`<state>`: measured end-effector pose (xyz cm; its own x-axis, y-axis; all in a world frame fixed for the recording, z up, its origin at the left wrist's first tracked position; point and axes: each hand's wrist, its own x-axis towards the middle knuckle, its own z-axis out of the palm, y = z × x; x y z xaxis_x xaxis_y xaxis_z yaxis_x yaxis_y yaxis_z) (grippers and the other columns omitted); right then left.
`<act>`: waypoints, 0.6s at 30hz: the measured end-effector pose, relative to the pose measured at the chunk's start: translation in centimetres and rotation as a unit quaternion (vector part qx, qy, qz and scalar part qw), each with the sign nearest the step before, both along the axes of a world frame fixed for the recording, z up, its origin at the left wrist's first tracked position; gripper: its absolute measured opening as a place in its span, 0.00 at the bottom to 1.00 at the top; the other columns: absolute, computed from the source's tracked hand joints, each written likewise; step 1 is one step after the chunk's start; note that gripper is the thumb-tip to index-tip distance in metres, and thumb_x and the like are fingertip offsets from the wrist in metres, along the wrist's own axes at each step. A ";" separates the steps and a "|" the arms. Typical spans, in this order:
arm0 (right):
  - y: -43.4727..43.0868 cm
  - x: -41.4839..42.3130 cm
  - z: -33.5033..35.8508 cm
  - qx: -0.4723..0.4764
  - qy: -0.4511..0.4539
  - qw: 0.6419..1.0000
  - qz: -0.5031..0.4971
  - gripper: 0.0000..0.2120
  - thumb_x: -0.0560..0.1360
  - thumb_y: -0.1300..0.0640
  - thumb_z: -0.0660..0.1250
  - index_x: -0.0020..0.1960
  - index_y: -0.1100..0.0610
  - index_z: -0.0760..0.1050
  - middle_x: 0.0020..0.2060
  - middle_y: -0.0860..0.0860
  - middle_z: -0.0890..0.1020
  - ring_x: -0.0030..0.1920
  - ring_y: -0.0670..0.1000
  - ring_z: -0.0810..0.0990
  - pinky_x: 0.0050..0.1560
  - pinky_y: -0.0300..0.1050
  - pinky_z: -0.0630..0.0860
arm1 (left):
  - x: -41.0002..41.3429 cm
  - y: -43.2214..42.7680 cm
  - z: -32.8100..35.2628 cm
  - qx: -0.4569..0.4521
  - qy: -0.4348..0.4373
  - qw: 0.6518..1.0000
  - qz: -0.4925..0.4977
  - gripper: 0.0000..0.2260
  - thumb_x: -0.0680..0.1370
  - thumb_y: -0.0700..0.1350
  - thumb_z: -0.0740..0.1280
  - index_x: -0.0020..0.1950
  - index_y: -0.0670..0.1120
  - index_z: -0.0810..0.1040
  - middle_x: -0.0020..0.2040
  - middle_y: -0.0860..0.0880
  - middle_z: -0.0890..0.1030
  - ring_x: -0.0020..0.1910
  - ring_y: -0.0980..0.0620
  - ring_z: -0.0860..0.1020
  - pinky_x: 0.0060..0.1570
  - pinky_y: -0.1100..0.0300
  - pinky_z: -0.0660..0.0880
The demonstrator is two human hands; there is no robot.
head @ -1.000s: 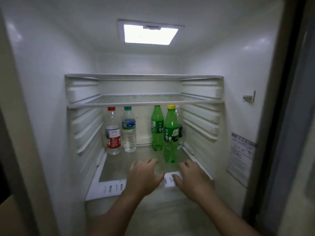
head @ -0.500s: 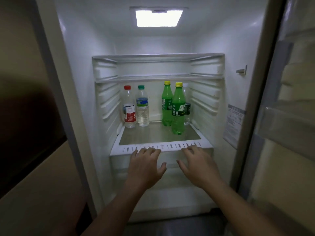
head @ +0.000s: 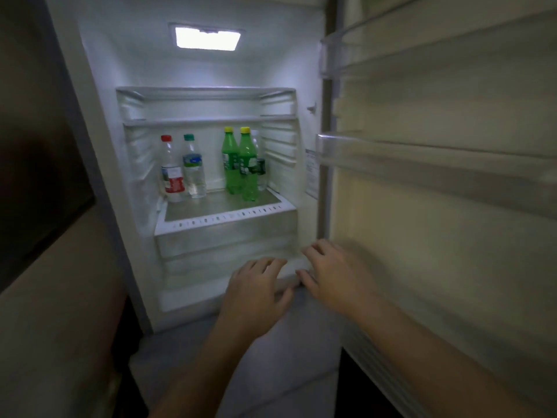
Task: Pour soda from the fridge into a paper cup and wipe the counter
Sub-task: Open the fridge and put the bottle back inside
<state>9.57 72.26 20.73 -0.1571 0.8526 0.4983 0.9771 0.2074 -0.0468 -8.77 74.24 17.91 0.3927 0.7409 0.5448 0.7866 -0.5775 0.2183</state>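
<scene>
Both hands are hanging low in the lower centre of the frame, nowhere near the drinks. The left hand (head: 256, 292) is showing loosely spread, slightly bent fingers with nothing in them. The right hand (head: 334, 276) is doing the same just to its right, fingers fanned out by the bottom corner where the fridge door (head: 437, 206) is meeting the cabinet. Can't tell if any fingertip is actually touching the plastic there, it's a bit blurry.

The soda is sitting mid-frame on the fridge shelf (head: 223, 218). The front green bottle (head: 248, 170) is overlapping the rear green bottle (head: 230, 164), both yellow-capped, with a small clear bottle (head: 261, 167) tucked just behind them. The red-capped water bottle (head: 172, 173) and teal-capped water bottle (head: 193, 170) are standing further left, apart from the green pair.

What I'm worrying about: the green ones are packed tight, so a sloppy reach for the front one could be knocking its neighbour or that clear one over. And a jostled soda is probably going to be foaming over once opened, meaning more counter to wipe.
</scene>
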 end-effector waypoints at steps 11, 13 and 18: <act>-22.2 8.0 -1.4 0.022 0.023 0.994 -0.100 0.17 0.76 0.50 0.66 0.63 0.54 0.76 0.57 0.50 0.79 0.54 0.52 0.78 0.50 0.47 0.78 | 10.2 -15.6 -1.1 -0.005 -0.037 0.979 -0.201 0.22 0.79 0.59 0.59 0.69 0.52 0.74 0.65 0.55 0.76 0.64 0.53 0.73 0.61 0.52 0.73; -25.1 8.9 -1.5 0.028 0.043 0.994 -0.099 0.18 0.77 0.51 0.65 0.65 0.54 0.76 0.59 0.50 0.78 0.57 0.51 0.77 0.50 0.48 0.80 | 11.2 -17.1 -1.0 -0.003 -0.029 0.974 -0.226 0.22 0.79 0.60 0.58 0.70 0.52 0.74 0.66 0.55 0.76 0.66 0.54 0.72 0.65 0.54 0.71; -31.2 11.1 -2.3 0.048 0.009 0.996 -0.070 0.20 0.76 0.56 0.68 0.67 0.54 0.73 0.63 0.50 0.76 0.63 0.50 0.75 0.57 0.45 0.77 | 13.3 -20.8 -1.9 0.020 -0.026 0.963 -0.268 0.20 0.79 0.58 0.62 0.66 0.50 0.77 0.64 0.53 0.78 0.64 0.54 0.73 0.68 0.56 0.69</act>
<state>20.64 41.09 18.46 -0.0308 0.8141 0.5799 0.9960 0.0737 -0.0505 4.50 53.48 15.98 0.6847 0.4169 0.5978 0.3612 -0.9065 0.2186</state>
